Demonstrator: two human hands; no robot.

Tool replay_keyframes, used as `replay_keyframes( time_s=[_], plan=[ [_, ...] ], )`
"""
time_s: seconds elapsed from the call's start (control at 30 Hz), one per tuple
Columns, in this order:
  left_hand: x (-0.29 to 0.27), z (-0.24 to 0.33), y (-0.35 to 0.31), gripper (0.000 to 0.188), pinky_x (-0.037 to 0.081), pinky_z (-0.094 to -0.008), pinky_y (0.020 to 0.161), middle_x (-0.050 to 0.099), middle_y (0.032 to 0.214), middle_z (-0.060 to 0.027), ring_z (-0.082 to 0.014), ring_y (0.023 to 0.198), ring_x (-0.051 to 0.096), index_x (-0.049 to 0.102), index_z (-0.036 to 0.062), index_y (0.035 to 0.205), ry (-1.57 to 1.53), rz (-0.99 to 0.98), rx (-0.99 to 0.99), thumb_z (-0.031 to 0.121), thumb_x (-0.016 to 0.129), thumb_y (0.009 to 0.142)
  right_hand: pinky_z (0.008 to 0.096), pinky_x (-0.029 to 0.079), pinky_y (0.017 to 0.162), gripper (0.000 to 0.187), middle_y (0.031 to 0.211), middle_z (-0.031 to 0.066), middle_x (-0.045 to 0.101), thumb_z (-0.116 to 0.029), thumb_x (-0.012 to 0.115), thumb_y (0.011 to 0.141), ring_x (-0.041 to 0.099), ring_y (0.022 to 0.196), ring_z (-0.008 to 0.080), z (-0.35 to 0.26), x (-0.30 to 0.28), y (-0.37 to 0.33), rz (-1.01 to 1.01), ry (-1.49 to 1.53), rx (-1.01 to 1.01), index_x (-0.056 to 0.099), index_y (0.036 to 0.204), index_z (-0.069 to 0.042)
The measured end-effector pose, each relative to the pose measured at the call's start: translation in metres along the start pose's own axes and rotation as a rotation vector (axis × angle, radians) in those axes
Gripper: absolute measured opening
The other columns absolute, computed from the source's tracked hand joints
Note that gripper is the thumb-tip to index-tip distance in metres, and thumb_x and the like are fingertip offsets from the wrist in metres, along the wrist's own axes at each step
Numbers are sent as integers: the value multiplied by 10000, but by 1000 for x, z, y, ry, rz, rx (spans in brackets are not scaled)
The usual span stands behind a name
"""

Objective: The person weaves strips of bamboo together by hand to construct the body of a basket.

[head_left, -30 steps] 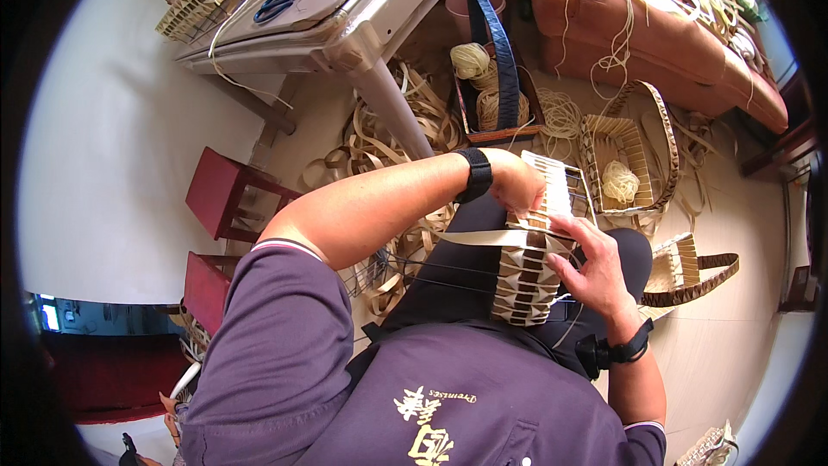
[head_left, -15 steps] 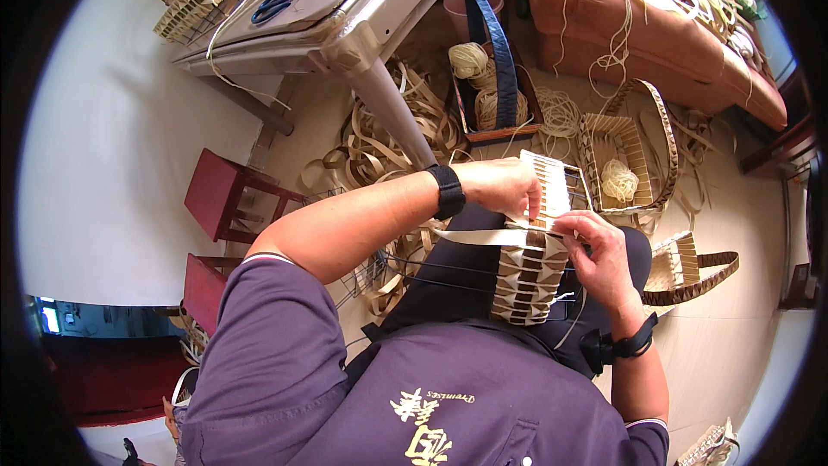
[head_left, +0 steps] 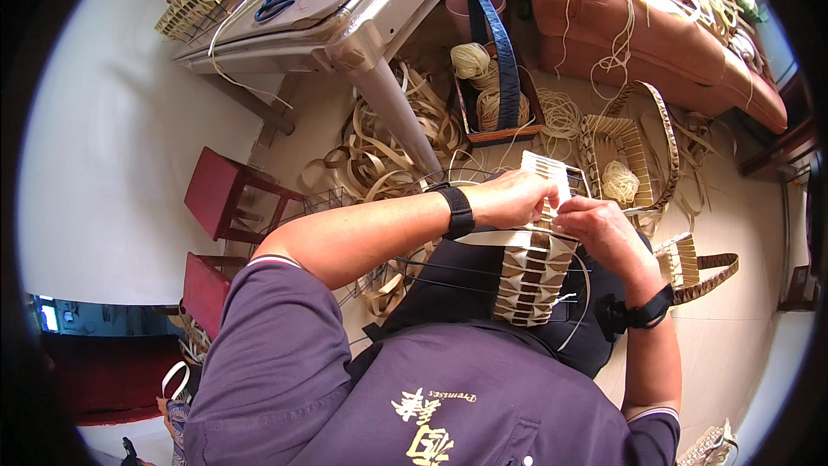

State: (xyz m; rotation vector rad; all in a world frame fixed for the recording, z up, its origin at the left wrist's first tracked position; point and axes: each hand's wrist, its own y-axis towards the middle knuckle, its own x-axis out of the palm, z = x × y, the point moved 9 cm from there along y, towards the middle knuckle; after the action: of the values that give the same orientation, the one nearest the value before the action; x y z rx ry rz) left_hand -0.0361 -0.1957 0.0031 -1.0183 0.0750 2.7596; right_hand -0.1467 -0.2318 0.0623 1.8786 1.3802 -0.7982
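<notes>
A partly woven basket (head_left: 530, 280) of cream and brown flat strips on a wire frame lies across my lap. My left hand (head_left: 517, 197) reaches over its upper part, fingers bent and pinched near the brown strip. Facing it from the right, my right hand (head_left: 599, 226) also pinches at the basket's edge, its fingertips close to the left ones. What lies between the fingertips is mostly hidden, probably a pale strip. A cream strip (head_left: 479, 239) sticks out leftward from the weave. One thin pale strand (head_left: 588, 285) curves down from beside my right hand.
Beyond my knees are a box with a blue handle (head_left: 496, 60) holding cord balls, and a handled basket (head_left: 642, 129). Loose strips (head_left: 388, 138) heap beneath a table (head_left: 250, 47) with scissors (head_left: 289, 0). Red stools (head_left: 224, 194) stand left; an armchair (head_left: 604, 43) is at far right.
My right hand has turned and moved up toward the left one, closing its fingers. The left hand has shifted slightly right. The thin strand now bows out to the right.
</notes>
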Motion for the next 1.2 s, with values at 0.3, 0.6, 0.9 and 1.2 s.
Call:
replay_keyframes(
  time_s=[0.3, 0.6, 0.9, 1.2],
  plan=[
    [-2, 5, -3, 294, 580, -442, 766, 757, 870, -160, -349, 845, 757, 725, 41, 1171, 60, 3, 21, 54, 719, 878, 414, 607, 731, 54, 876, 76, 682, -51, 735, 796, 732, 835, 294, -12, 13, 4, 1, -181, -174, 707, 822, -89],
    [-23, -4, -50, 430, 588, -495, 901, 760, 1075, -215, -405, 1030, 741, 705, 37, 1256, 414, -187, -214, 304, 784, 928, 433, 579, 676, 114, 952, 131, 663, 12, 715, 882, 694, 786, 372, 18, 3, -35, 214, -51, -43, 622, 934, -29],
    [-45, -26, -102, 474, 574, -314, 857, 759, 1079, -74, -126, 950, 703, 573, 41, 1467, -292, 143, -318, 307, 695, 1093, 327, 581, 741, 133, 1033, 130, 674, 94, 642, 898, 689, 842, 228, 78, -59, -130, 648, -3, 258, 627, 984, -6],
    [13, -24, -94, 477, 542, -335, 1088, 706, 1292, -78, -156, 1205, 687, 589, -2, 1387, -759, 190, -194, 136, 815, 991, 259, 560, 877, 147, 1042, 32, 671, 76, 606, 998, 668, 934, 108, 134, -115, -239, 863, 85, 400, 685, 1104, 10]
  ],
)
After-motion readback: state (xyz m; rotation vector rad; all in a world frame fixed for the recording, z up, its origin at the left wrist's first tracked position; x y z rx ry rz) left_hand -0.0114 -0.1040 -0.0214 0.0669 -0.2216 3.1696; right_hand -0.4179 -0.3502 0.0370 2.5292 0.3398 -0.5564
